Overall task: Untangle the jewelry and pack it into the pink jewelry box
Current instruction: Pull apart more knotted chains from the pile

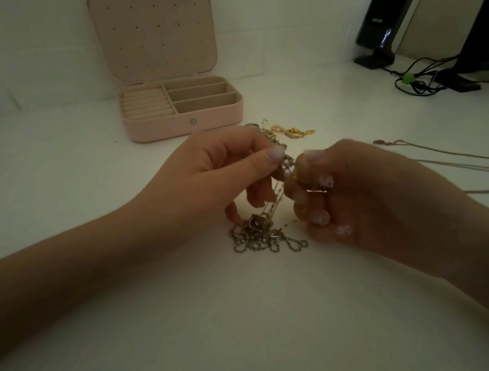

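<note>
White surface [83, 260], dim room, 2 black speakers [383, 26] at back R. 1 pink jewelry box [181, 111] open, back L. Left hand [215, 171] & right hand [363, 195] fingers pinch 1 tangled chain cluster [265, 237], centre, lower part on surface.

We have both forearms reaching in from the bottom corners and meeting mid-frame. Our left hand [224, 168] sits knuckles up, thumb and forefinger pressed together in a tight pinch on the chain [274, 199], the other fingers curled underneath. Our right hand [363, 195] faces it, just beside, thumb on top and fingers folded in, painted nails toward us, its grip closed on the same chain at its top end. The two thumb tips almost touch. Both wrists are bare and held low, near the desk [255, 319].
</note>
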